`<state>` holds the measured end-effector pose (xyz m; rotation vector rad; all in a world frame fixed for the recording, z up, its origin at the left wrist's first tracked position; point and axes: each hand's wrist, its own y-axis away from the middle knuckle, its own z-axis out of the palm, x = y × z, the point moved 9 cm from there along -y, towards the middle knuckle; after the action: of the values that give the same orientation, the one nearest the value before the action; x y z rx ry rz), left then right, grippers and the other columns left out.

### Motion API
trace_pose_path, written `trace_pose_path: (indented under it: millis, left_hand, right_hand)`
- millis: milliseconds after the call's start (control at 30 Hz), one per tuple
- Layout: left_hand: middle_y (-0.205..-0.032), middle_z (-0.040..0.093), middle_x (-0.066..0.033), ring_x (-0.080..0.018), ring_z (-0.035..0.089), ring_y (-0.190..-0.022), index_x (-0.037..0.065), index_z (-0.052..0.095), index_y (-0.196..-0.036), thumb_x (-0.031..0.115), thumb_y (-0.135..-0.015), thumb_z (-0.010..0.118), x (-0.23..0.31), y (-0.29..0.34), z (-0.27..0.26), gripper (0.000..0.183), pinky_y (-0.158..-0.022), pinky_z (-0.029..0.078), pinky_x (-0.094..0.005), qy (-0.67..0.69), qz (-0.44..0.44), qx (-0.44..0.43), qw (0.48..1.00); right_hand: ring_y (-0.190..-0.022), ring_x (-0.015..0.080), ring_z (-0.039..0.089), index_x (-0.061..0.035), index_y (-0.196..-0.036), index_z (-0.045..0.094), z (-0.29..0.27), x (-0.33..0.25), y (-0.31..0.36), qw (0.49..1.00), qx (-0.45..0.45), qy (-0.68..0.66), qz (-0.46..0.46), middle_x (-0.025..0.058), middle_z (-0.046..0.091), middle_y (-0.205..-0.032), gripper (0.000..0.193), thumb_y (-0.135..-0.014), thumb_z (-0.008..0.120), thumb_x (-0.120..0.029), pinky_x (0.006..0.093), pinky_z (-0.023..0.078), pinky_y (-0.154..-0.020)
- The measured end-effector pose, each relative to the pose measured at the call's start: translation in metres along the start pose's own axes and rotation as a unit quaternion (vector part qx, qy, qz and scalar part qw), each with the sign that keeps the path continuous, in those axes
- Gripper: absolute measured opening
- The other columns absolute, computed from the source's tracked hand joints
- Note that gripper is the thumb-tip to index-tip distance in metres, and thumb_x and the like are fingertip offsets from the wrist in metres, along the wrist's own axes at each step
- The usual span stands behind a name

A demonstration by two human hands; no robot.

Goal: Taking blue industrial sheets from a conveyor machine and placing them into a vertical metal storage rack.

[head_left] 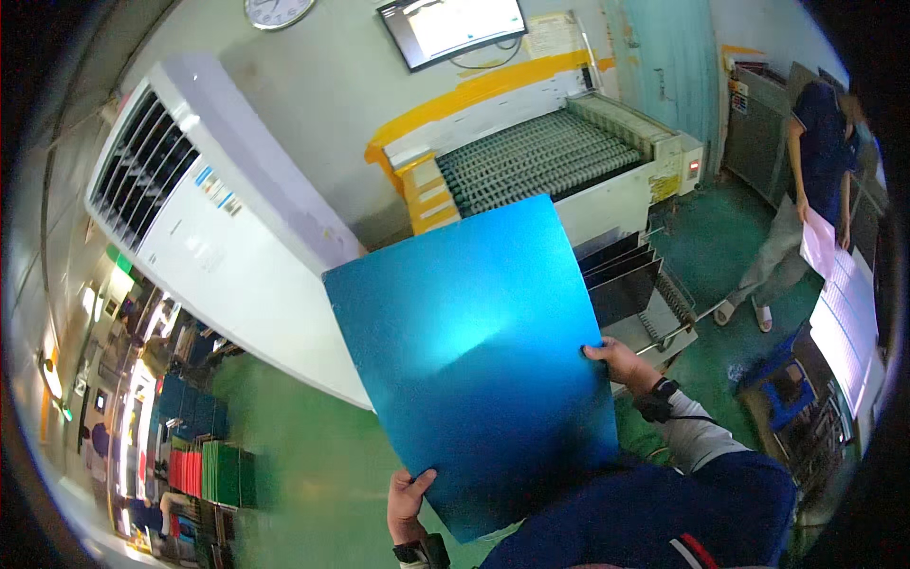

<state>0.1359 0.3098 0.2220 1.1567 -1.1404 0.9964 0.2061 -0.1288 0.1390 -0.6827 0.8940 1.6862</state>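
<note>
From my end, left grip (407, 500) and right grip (626, 364) are clamped on a blue panel (464, 360). Green floor (303, 446) below, roller machine (540, 156) beyond.

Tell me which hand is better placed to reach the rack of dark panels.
Probably the right hand: it holds the right edge of the blue sheet, nearer the rack; the left hand grips the left edge, across the sheet.

the near sheet (455, 365) is blue, paling to cyan at its middle, and the floor (303, 465) is green. at left, the air conditioner (248, 284) is white with black slats (142, 171); far off, yellow tape (493, 88) stripes the pale wall (332, 90).
</note>
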Motion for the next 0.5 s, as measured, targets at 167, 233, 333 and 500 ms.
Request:
trace_pose_path:
  millis: [167, 233, 333, 500]
  left_hand:
    - [-0.071, 0.053, 0.0026, -0.0092, 0.046, -0.063, 0.003, 0.062, -0.081, 0.019, -0.086, 0.064, -0.039, -0.056, 0.014, 0.017, -0.059, 0.038, -0.0271, -0.001, -0.031, 0.015, 0.999]
    - [-0.075, 0.060, -0.0028, -0.0130, 0.054, -0.066, -0.001, 0.062, -0.087, 0.022, -0.089, 0.060, -0.055, -0.074, 0.025, 0.023, -0.062, 0.043, -0.0274, 0.020, -0.038, 0.011, 0.999]
    - [-0.094, 0.067, -0.0183, -0.0259, 0.064, -0.084, -0.006, 0.059, -0.103, 0.030, -0.091, 0.058, -0.077, -0.087, 0.056, 0.039, -0.074, 0.052, -0.0363, 0.139, -0.097, 0.049, 0.984]
    - [-0.100, 0.065, -0.0186, -0.0258, 0.064, -0.083, -0.006, 0.053, -0.115, 0.031, -0.093, 0.055, -0.153, -0.094, 0.099, 0.043, -0.072, 0.053, -0.0350, 0.150, -0.188, 0.072, 0.968]
  right_hand:
    - [-0.089, 0.0238, 0.063, 0.0021, -0.113, 0.057, -0.077, -0.063, -0.006, 0.994, 0.095, -0.034, -0.048, 0.0122, 0.064, -0.104, 0.044, -0.081, 0.070, -0.025, 0.0375, 0.050, -0.080]
    - [-0.089, 0.0246, 0.063, 0.0012, -0.113, 0.057, -0.102, -0.092, -0.012, 0.983, 0.090, -0.106, -0.123, 0.0116, 0.064, -0.105, 0.044, -0.082, 0.069, -0.028, 0.0416, 0.050, -0.080]
    - [-0.096, 0.0263, 0.061, 0.0007, -0.118, 0.053, -0.133, -0.132, -0.024, 0.975, 0.130, -0.134, -0.124, 0.0130, 0.062, -0.110, 0.046, -0.085, 0.066, -0.028, 0.0438, 0.049, -0.085]
    - [-0.099, 0.0261, 0.061, 0.0007, -0.121, 0.051, -0.169, -0.199, -0.082, 0.959, 0.114, -0.177, -0.189, 0.0110, 0.060, -0.116, 0.041, -0.088, 0.060, -0.021, 0.0430, 0.046, -0.092]
